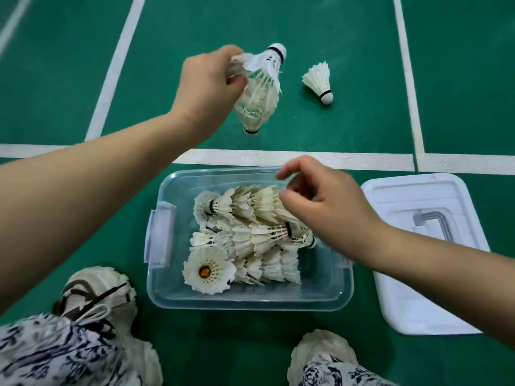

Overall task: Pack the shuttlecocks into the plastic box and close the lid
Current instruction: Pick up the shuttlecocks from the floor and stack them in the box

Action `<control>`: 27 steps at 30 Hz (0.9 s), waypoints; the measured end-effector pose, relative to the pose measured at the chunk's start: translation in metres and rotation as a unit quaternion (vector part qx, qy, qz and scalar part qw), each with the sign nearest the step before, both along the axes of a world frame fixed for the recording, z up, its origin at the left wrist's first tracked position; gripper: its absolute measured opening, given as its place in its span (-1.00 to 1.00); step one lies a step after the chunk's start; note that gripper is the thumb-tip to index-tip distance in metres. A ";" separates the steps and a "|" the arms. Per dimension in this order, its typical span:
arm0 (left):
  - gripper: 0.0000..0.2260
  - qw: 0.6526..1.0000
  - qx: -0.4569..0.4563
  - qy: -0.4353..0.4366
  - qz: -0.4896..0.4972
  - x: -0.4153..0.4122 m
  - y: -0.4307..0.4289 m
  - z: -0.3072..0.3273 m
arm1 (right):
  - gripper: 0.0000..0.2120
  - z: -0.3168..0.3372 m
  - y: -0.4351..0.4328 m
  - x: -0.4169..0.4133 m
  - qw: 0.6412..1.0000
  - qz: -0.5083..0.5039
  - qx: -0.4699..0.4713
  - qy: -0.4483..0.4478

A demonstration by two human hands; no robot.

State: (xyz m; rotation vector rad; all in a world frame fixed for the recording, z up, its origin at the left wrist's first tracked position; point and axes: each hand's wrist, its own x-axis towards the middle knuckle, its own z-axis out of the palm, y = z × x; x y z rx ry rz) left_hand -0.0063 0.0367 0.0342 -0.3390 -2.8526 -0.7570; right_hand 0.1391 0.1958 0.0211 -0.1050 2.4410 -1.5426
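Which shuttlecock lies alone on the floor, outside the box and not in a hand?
The single shuttlecock right of the left hand, cork toward the camera. The others are held in that hand or lie in the plastic box.

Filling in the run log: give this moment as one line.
left hand: holds shuttlecock stack | right hand: over plastic box | lid: off | loose shuttlecock: on floor

Left hand (206, 82) gripping shuttlecock stack (257, 98), right hand (320, 201) over clear box (250, 298), lid (426, 254) beside

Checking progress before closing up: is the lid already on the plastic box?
No, the white lid lies on the floor right of the open plastic box.
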 end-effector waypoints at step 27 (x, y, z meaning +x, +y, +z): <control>-0.80 0.994 -0.026 -0.107 -0.014 0.145 -0.062 0.011 | -0.74 0.008 -0.047 -0.004 0.988 -0.128 -0.009 -0.080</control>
